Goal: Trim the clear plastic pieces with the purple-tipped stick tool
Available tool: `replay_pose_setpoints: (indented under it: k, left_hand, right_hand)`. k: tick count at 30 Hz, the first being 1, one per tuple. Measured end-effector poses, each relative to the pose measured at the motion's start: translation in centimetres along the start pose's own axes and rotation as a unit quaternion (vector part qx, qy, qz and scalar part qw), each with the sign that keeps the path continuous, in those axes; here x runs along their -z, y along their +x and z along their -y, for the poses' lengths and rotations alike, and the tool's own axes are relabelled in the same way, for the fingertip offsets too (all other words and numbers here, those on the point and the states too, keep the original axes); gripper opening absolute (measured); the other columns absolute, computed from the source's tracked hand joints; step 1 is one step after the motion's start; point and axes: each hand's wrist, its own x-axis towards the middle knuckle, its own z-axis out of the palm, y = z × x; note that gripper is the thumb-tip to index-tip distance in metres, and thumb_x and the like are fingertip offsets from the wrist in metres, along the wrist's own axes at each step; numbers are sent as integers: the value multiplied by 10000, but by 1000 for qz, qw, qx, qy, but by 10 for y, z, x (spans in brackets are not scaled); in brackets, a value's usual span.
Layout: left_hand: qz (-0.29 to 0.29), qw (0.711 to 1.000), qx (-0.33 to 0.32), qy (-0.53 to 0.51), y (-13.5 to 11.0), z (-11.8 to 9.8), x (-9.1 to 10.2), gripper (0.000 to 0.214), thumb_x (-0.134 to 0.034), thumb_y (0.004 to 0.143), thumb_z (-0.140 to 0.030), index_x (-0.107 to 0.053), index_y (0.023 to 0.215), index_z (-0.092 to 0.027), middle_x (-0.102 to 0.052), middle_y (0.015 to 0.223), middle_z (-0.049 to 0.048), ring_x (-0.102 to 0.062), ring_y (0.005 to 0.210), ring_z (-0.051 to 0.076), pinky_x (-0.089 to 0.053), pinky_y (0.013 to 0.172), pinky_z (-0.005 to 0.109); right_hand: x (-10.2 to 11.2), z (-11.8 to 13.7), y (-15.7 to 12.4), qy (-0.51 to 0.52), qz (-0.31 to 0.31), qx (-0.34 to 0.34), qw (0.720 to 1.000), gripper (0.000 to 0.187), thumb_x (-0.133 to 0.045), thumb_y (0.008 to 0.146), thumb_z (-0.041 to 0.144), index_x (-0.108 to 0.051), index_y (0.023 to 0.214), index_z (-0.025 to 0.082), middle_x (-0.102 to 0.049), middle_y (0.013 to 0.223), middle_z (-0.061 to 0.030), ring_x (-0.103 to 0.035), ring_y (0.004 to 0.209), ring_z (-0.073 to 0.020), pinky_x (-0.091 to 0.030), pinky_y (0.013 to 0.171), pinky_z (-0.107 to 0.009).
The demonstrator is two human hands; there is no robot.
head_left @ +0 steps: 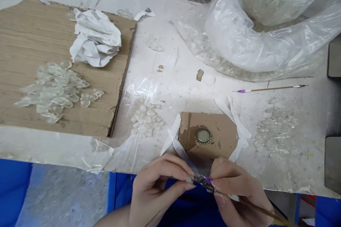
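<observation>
At the table's front edge, my left hand pinches a small translucent piece between thumb and fingertips. My right hand grips a thin wooden-handled tool with a purple band near its fine metal tip. That tip meets the small piece, with something dark between the two hands that I cannot make out clearly. Just beyond my hands, an upturned bottle cap with pale contents rests on a small piece of cardboard, which white strips hold at its corners.
A similar tool lies to the right, near a cluster of clear pieces. Whitish small blocks form a pile on the left. A big cardboard sheet bears clear pieces and crumpled white cloth. Plastic bags fill the back right.
</observation>
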Motion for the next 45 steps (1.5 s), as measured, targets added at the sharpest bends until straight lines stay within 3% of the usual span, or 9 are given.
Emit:
replay_pose_setpoints:
  k: [7,10,14,17,20,23,28,45]
  left_hand:
    - [1,1000,5,14,2,-2,0,101,-948,831,-184,-866,800,-234,-859,714,41,-830,608,187,-698,611,193]
    - [-1,1000,24,-20,0,-2,0,39,-927,869,-237,-894,864,-258,-869,718,50,-840,626,198,-703,614,205]
    - [18,982,117,-146,-3,1,-1,45,-911,893,-286,-918,935,-303,-884,740,39,-838,612,177,-693,603,189]
    - [55,928,231,-286,-4,4,-2,50,-939,867,-335,-917,904,-309,-872,709,13,-804,561,115,-641,580,130]
    - [86,881,308,-349,-4,6,-2,121,-966,830,-381,-904,849,-279,-825,644,7,-732,485,82,-560,497,111]
    - [98,854,361,-361,-4,8,-3,247,-984,790,-441,-867,781,-224,-738,568,-4,-625,418,58,-416,406,98]
    - [97,843,398,-348,-5,11,-4,409,-1007,727,-516,-791,702,-169,-645,525,-21,-516,387,48,-291,373,120]
    - [92,821,414,-382,-2,9,-5,294,-1028,728,-435,-863,765,-194,-734,565,-6,-603,435,29,-435,460,84]
  right_hand:
    - [-1,-1,-2,9,-14,1,1000,201,-568,1017,96,-664,1149,213,-607,716,-2,-537,518,-144,-452,443,-258]
    - [0,-6,-5,-36,-59,14,998,284,-556,998,31,-674,1189,206,-673,772,-38,-606,567,-168,-519,466,-280]
    - [4,-16,-4,-190,-106,2,976,412,-629,908,-58,-696,1197,228,-756,914,-75,-730,743,-213,-631,612,-321]
    - [8,-20,-2,-254,-98,-6,962,343,-662,914,-24,-712,1131,237,-751,916,-63,-743,771,-211,-642,647,-311]
    - [8,-17,-5,-193,-111,-17,975,352,-633,941,-25,-703,1170,233,-750,928,-64,-736,786,-207,-630,648,-311]
    - [2,-9,-9,-46,-127,-18,991,230,-581,1029,73,-697,1166,218,-707,826,-55,-648,634,-187,-555,509,-304]
    - [-9,6,-1,36,-85,-20,996,158,-538,1100,223,-694,1126,224,-655,713,-28,-545,504,-149,-479,444,-270]
    - [-3,5,2,50,-19,-22,998,192,-533,1080,163,-679,1191,220,-629,734,-23,-588,563,-163,-506,481,-261]
